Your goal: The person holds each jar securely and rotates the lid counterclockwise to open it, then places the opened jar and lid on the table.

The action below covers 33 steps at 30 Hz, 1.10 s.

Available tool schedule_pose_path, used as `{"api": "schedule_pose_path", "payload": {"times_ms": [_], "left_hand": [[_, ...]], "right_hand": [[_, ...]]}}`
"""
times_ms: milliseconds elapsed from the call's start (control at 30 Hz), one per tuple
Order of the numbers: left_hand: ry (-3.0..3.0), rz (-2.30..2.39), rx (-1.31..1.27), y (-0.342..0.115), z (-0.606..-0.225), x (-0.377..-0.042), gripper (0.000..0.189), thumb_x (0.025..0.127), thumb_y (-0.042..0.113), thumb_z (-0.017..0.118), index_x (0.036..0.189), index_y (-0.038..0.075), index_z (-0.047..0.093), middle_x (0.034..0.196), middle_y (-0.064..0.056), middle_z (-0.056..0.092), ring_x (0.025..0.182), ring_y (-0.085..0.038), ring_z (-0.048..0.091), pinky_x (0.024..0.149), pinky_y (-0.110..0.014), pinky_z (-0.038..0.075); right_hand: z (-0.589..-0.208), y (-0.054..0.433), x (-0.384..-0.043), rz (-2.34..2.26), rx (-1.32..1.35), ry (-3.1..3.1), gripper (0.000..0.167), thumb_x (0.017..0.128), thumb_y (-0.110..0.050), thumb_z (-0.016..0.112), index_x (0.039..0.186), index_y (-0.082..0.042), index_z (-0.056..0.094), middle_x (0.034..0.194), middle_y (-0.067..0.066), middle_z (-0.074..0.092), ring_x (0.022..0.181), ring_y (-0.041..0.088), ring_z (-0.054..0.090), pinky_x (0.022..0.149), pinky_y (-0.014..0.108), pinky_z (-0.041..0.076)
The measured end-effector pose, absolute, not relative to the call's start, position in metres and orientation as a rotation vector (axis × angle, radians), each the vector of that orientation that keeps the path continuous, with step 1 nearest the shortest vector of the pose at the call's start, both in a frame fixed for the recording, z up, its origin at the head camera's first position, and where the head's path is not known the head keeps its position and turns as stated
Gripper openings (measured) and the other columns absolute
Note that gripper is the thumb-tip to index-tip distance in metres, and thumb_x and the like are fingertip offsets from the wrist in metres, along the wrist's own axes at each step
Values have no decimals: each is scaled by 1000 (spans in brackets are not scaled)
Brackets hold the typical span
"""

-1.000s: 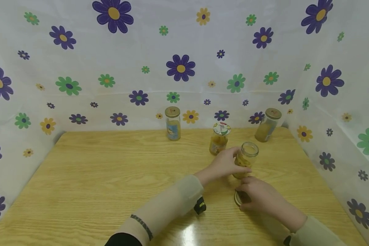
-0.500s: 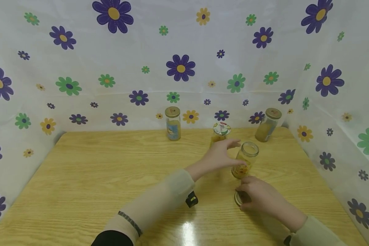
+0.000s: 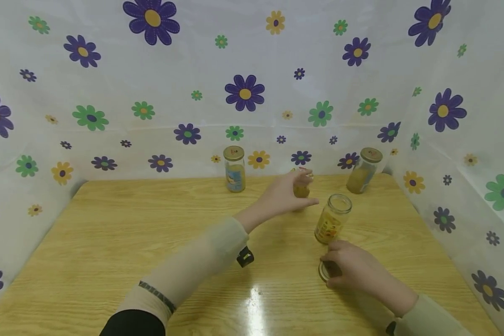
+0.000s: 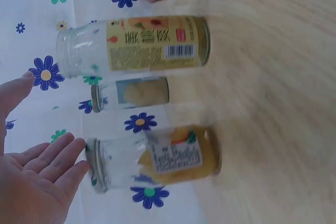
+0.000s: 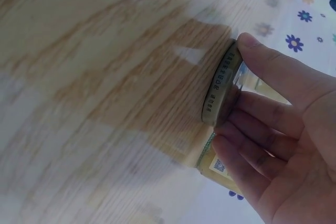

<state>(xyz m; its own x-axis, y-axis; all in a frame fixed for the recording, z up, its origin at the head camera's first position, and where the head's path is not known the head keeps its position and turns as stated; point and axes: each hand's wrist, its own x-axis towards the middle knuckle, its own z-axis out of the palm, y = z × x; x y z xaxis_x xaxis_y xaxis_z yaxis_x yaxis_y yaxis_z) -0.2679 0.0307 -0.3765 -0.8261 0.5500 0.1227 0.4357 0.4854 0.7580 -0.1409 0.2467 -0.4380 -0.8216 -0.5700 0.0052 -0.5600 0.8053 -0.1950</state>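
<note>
Gripping is recorded at the right hand (image 3: 359, 268): a loose lid (image 5: 218, 88), lying on the table (image 3: 151, 242) just on the near side of the uncapped jar (image 3: 331, 226), is pinched at its rim between thumb and fingers. The hands are found apart. The left hand (image 3: 273, 198) is held with its thumb spread away from the fingers and nothing enclosed; its fingertips are seen right beside the cover (image 4: 97, 166) of the capped jar (image 4: 178, 153), though contact cannot be confirmed. The uncapped jar is found upright; whether it is touched by the right fingers cannot be told. Two further capped jars, left (image 3: 235, 175) and right (image 3: 360, 176), are noted near the flowered cloth (image 3: 172, 79).

For sound handling, it is judged that the lid is best held by its edge alone, kept level, and cleared of the uncapped jar's foot before being raised. Any grip by the left hand is best placed round the glass, below the cover, as a tall jar is judged liable to tip if nudged near its top
</note>
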Motion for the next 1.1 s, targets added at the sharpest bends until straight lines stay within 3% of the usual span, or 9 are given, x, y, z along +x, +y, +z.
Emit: {"api": "schedule_pose_path", "payload": {"times_ms": [567, 767, 1000, 1100], "left_hand": [[2745, 1261, 789, -17, -344, -309, 74, 97, 34, 79, 159, 10, 46, 151, -10, 64, 144, -31, 58, 124, -49, 45], [2780, 1266, 694, -37, -333, -320, 77, 98, 35, 78, 162, 12, 41, 156, -9, 60, 148, -29, 53, 122, -48, 47], [2950, 1105, 652, -58, -322, -334, 79, 98, 37, 77, 162, 9, 40, 155, -10, 61, 147, -29, 55, 127, -48, 40], [2968, 1069, 606, -64, -322, -338, 81, 97, 40, 77, 163, 10, 39, 156, -10, 60, 145, -30, 57, 126, -48, 42]], "right_hand": [[-439, 249, -143, -307, -871, 2899, 52, 72, -33, 99, 112, -5, 81, 92, -7, 60, 80, 3, 47, 66, 26, 48], [-438, 248, -143, -327, -864, 2896, 52, 72, -32, 99, 113, -5, 80, 91, -8, 57, 78, 3, 43, 65, 24, 44], [-437, 248, -142, -341, -868, 2900, 52, 72, -31, 99, 113, -4, 80, 90, -8, 56, 79, 3, 43, 65, 24, 44], [-437, 248, -142, -343, -869, 2900, 52, 72, -30, 99, 113, -4, 80, 90, -8, 57, 79, 2, 43, 65, 23, 45]]}}
